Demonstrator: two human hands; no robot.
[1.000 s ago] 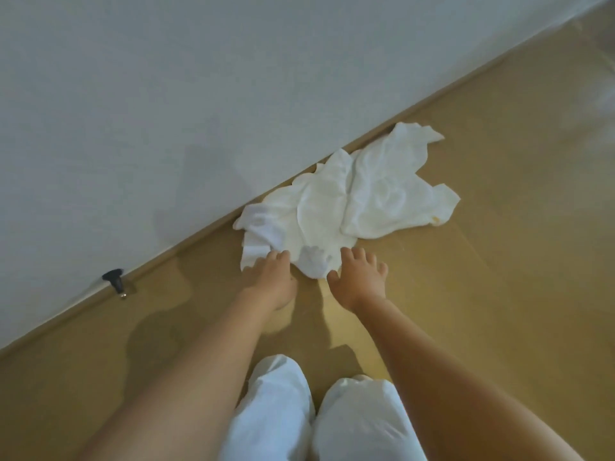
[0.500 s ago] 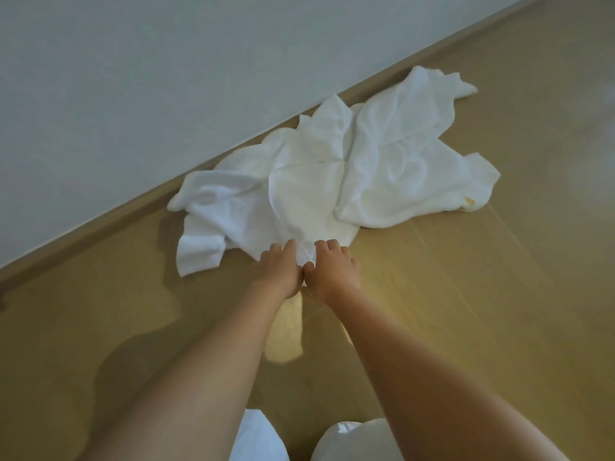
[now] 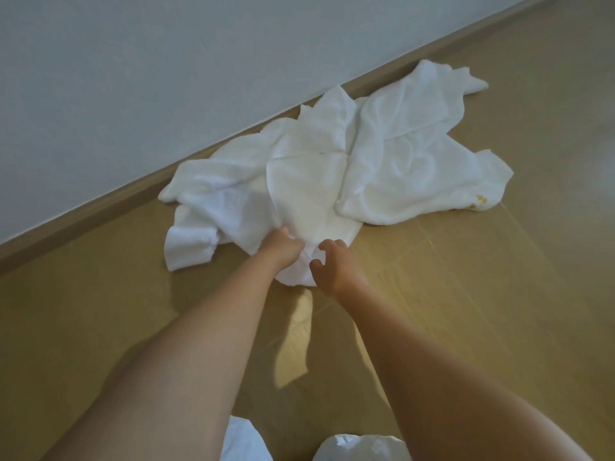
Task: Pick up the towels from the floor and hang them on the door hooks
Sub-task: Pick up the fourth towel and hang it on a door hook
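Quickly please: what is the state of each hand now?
Left hand: grips the white towel.
Right hand: fingers curled at its edge; grip cannot be told.

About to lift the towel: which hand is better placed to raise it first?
Left. The left hand grips the near edge of the white towel pile; the right hand sits beside it, fingers loosely curled, not visibly holding cloth.

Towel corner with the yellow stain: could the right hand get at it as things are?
Probably yes. The stained corner lies uncovered on bare floor beyond the right hand, with nothing between them; it would need a stretch forward and rightward.
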